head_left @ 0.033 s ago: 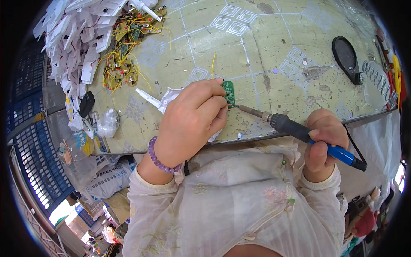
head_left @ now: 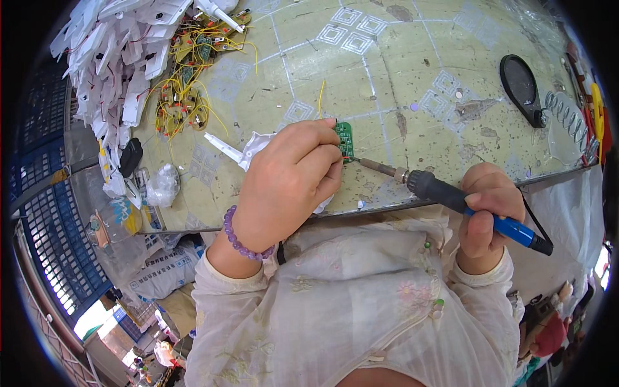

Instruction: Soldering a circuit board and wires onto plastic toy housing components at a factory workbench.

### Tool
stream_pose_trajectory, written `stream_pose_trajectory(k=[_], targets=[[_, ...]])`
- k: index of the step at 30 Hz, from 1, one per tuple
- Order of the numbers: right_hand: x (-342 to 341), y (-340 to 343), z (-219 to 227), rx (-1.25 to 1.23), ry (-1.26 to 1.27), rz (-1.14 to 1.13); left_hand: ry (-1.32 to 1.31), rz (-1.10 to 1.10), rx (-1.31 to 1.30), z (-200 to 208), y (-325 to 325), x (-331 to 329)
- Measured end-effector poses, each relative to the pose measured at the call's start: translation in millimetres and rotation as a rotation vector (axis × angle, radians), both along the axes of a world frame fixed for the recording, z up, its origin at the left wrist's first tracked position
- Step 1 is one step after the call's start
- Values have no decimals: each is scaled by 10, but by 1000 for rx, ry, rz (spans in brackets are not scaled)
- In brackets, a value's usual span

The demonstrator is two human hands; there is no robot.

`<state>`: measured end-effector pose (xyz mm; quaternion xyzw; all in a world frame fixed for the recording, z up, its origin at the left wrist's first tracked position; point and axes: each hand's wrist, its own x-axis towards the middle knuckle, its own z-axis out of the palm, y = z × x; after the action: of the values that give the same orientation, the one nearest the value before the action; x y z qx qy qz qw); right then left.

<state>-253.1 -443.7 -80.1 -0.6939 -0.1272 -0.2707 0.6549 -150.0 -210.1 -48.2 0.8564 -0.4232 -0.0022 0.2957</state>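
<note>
A small green circuit board (head_left: 345,140) stands out past the fingertips of my left hand (head_left: 293,164), which is closed on it near the table's front edge. A yellow wire (head_left: 321,98) rises from behind those fingers. Partly under the same hand lies a white plastic housing (head_left: 253,149) with a narrow stem; whether the fingers also grip it is hidden. My right hand (head_left: 490,205) is wrapped round the blue and black handle of a soldering iron (head_left: 433,187). The iron's tip meets the lower edge of the board, beside a small red spot.
White plastic housings (head_left: 122,58) are heaped at the far left, next to circuit boards with yellow wires (head_left: 184,97). A black oval part (head_left: 131,157) and a crumpled clear bag (head_left: 163,186) lie nearer. At right are a black-framed magnifier-shaped piece (head_left: 521,87) and a coiled spring holder (head_left: 567,116).
</note>
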Motion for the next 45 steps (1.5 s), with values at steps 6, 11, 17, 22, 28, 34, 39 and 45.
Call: stream_pose_trajectory(k=[6, 11, 17, 22, 28, 34, 39, 45], targets=[[3, 33, 19, 120, 37, -45, -7, 0, -3, 40, -2, -8], [9, 7, -31, 95, 29, -38, -6, 12, 17, 18, -11, -7], [-27, -11, -36, 118, 39, -38, -11, 17, 26, 16, -12, -12], [-20, -7, -21, 87, 44, -20, -4, 16, 34, 28, -7, -14], [-24, 14, -67, 80, 12, -134, -8, 13, 29, 20, 4, -5], [30, 26, -118, 90, -68, -291, -28, 6, 34, 36, 15, 3], [-13, 77, -119, 165, -110, -410, -37, -37, 36, 70, -26, 15], [-547, -597, 209, -41, -428, -1044, -62, -74, 34, 174, 71, -10]])
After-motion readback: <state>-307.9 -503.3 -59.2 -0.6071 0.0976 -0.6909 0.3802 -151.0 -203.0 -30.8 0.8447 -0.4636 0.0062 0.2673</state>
